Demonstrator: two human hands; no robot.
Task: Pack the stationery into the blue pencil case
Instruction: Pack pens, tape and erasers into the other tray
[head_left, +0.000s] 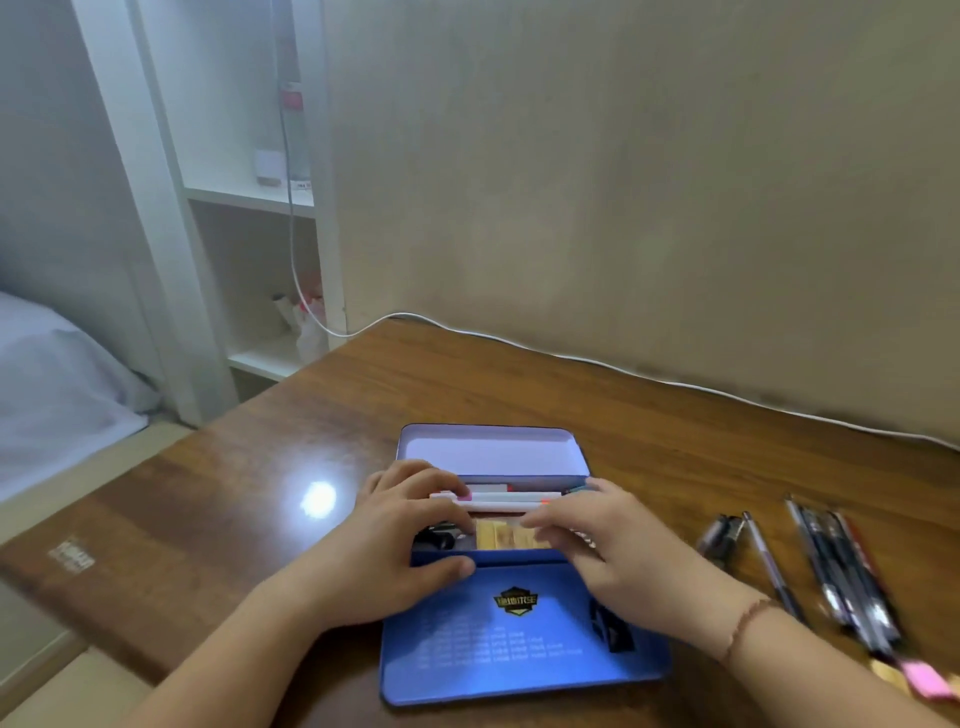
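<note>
Two hands work over the blue pencil case (519, 639), which lies open in the middle of the wooden table (249, 467), one flap lying flat toward us and a pale-lined lid (488, 449) propped on the far side. Our left hand (395, 551) is curled at the left end of the tray, thumb on the near blue edge, fingertips near a white pen (511, 497). Our right hand (618, 545) is loosely bent, fingers resting on a yellowish ruler-like strip (506, 535); whether either truly grips anything we cannot tell.

Risk, in our judgement: the case looks like thin, smooth metal on a glossy tabletop, so pressing the strip down could slide it or tip the tray. The round white pen could roll out of line and block the lid. To the right, a loose bundle of slim dark pens (841, 571) and a pink eraser (930, 680) lie unpacked; the eraser sits near the table edge and could get knocked off by a reaching forearm.
</note>
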